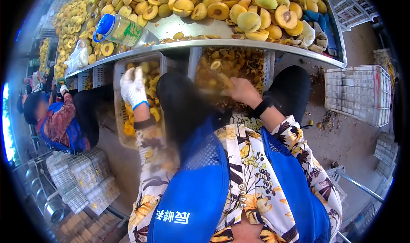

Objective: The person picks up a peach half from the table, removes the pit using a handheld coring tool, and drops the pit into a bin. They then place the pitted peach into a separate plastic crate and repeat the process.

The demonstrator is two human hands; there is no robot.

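Observation:
My left hand (133,88), in a white knit glove, is over a clear plastic bin (117,114) holding cut yellow fruit pieces (153,91). Its fingers are parted and nothing shows in them. My right hand (245,91) is bare, with a black band at the wrist, above a white crate (269,67) filled with yellow-brown fruit scraps (239,63). Its fingers are closed around a blurred yellowish thing (225,81) whose kind I cannot make out. Halved yellow stone fruits (218,11) are piled on the metal table (188,26) in front of me.
A blue-capped water bottle (124,30) lies by the table's edge, near a plastic bag (77,55). Cloths (319,38) lie at the right corner. A white crate (358,93) stands on the floor at right. Another person (62,121) sits at left, near stacked crates (85,176).

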